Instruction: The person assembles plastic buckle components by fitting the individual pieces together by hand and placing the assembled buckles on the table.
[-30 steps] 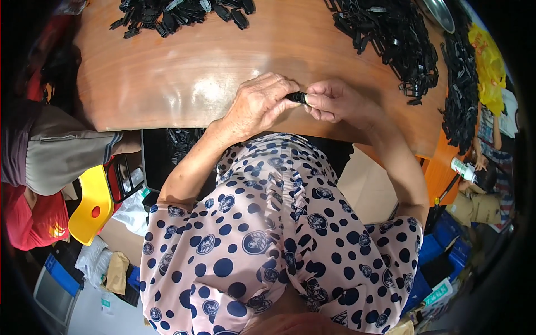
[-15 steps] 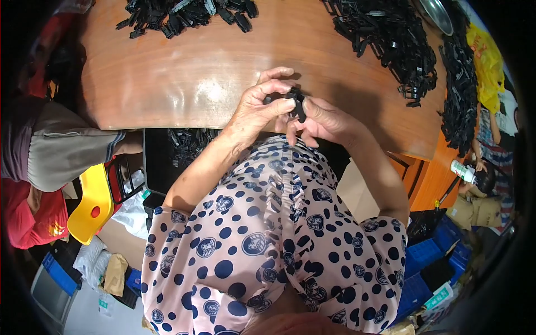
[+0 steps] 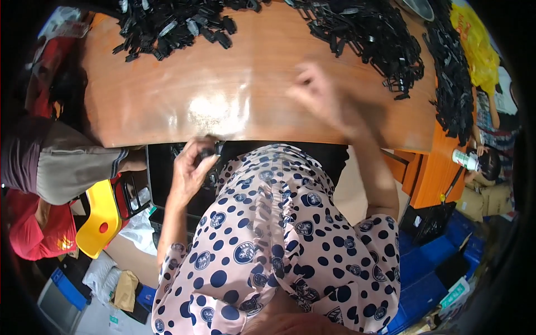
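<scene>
My left hand (image 3: 190, 167) is closed round a small black plastic part (image 3: 207, 152). It is beside the table's near edge, over a black bin (image 3: 161, 178) that holds more black parts, largely hidden by the hand. Above the tabletop, my right hand (image 3: 321, 95) is smeared by motion, so its fingers do not show clearly. It is nearest to a large heap of black plastic parts (image 3: 371, 42) at the far right. Another heap of black parts (image 3: 173, 30), some with grey pieces, lies at the far left.
The brown wooden table (image 3: 162, 95) curves across in front of me. A metal bowl (image 3: 420, 8) and a yellow plastic bag (image 3: 473, 47) are at the far right. To the left are a seated person (image 3: 75, 162) and a yellow chair (image 3: 99, 220). Blue crates (image 3: 419, 279) stand at the lower right.
My hands have parted from the black part they held together. The left has moved left and nearer with a black part; the right has moved farther out over the table.
</scene>
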Demonstrator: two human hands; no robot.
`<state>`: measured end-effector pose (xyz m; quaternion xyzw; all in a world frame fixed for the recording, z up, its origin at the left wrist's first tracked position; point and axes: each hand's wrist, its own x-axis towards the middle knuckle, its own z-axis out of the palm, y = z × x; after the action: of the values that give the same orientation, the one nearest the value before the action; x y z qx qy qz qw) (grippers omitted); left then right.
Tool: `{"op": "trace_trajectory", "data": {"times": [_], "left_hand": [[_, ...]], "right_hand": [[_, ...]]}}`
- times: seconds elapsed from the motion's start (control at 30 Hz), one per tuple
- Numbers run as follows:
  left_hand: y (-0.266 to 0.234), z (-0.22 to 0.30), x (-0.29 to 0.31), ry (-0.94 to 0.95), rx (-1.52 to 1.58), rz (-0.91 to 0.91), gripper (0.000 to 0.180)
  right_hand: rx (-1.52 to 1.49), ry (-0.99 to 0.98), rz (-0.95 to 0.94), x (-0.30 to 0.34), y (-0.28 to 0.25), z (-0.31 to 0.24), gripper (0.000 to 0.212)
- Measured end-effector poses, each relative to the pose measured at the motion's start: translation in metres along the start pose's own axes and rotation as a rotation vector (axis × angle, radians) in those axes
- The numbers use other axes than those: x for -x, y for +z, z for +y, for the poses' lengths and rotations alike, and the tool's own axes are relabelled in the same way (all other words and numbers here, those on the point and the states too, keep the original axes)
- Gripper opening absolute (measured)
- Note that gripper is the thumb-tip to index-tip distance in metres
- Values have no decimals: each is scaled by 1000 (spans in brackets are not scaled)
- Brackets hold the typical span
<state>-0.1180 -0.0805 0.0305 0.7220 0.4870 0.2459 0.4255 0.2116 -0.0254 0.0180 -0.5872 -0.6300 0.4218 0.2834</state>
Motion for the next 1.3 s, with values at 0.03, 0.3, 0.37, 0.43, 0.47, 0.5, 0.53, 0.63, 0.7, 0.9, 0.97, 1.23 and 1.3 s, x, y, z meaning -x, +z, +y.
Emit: {"op": "trace_trajectory", "data": {"times": [0.03,0.3,0.37,0.43,0.47,0.5,0.53,0.63,0.7,0.9,0.97,1.23,1.3], "left_hand": [[-14,0,13,-70,-227,-93,23],[-55,-4,6,-9,-755,-127,24],[-48,7,-30,-24,-738,-68,20],[-39,15,-77,96,-603,67,13],[-33,10,-102,92,-511,94,14],[-27,5,-128,91,-418,122,15],[-24,-5,-154,127,-467,186,18],[-10,-18,-208,152,-540,272,22],[0,-18,-219,142,-570,287,23],[17,-14,-202,296,-647,281,16],[26,-1,-191,193,-408,171,17],[70,31,-144,-9,647,-26,32],[72,30,-142,5,599,-43,32]], "right_hand": [[152,-83,123,-9,-20,3,31],[974,-168,158,-45,-89,32,26],[1081,-262,141,-50,-90,31,18],[1066,-282,121,-53,-91,26,14],[1055,-292,106,-53,-93,23,11],[990,-326,163,-52,-92,20,9],[993,-331,163,-53,-90,17,9],[675,-256,205,-48,-90,21,13],[523,-151,186,-39,-82,24,13],[-82,40,109,-18,-38,8,12],[-346,77,130,-13,-24,7,13],[-1031,105,-9,-5,-3,-10,18],[-1055,107,-4,-2,-3,-11,18]]}}
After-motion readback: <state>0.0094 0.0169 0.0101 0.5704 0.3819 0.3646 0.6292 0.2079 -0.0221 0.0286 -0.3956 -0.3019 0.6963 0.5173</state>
